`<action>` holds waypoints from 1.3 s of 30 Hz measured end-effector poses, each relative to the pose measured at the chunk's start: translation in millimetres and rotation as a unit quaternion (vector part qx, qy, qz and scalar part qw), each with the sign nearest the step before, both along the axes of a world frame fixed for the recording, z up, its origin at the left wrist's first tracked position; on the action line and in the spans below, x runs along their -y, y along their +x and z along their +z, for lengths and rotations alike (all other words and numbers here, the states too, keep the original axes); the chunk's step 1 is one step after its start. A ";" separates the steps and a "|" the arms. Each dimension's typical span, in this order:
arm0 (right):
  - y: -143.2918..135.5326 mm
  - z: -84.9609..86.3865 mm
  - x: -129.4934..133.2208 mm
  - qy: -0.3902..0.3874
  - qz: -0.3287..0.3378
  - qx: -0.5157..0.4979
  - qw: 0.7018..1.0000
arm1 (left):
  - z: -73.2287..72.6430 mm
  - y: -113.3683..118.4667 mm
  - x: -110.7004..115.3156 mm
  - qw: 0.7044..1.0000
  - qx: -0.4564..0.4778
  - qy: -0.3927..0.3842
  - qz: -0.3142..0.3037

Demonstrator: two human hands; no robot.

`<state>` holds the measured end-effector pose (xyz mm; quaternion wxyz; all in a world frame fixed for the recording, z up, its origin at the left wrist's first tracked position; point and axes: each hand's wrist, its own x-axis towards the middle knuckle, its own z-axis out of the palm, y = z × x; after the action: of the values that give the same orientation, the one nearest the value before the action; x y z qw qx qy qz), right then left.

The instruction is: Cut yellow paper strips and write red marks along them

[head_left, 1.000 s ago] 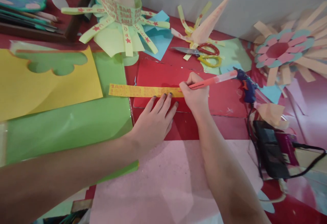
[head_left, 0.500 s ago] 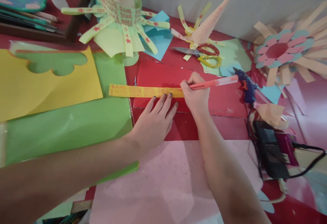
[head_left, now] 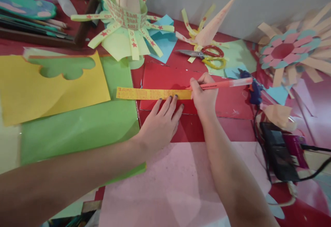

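A narrow yellow paper strip with rows of reddish writing lies across a red sheet and onto a green one. My left hand rests flat, its outstretched fingertips pressing the strip's lower edge. In my right hand is a red-orange pen with a clear end, pinched between thumb and fingers. The pen's tip is at the strip, near its right part, and its other end points right. The strip's right end is hidden by my right hand.
Scissors, a paper cone and a green paper piece with starred strips stand behind. At right are a glue gun, a black device and a paper flower. Yellow cut-out paper and a brown tray are left.
The whole view has shifted, so things appear slightly farther right. My right hand with the pen has moved slightly right along the strip; my left hand stays on it.
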<state>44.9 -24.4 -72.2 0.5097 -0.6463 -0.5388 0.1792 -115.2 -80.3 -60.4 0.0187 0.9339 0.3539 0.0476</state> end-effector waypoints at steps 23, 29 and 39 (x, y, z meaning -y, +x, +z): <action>-21.8 6.8 5.5 -0.052 0.063 -0.004 0.997 | -1.4 0.5 0.8 0.999 0.011 0.041 -0.006; -21.5 4.2 6.2 -0.062 0.082 0.030 0.994 | -1.8 1.0 -0.1 0.999 0.013 0.033 -0.002; -23.5 6.0 5.4 -0.043 0.069 0.062 0.995 | -1.2 1.0 0.3 1.000 0.022 0.021 0.001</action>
<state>21.4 -29.9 -66.2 0.4332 -0.6388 -0.6047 0.1965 -114.2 -80.6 -61.6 0.0072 0.9326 0.3528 0.0755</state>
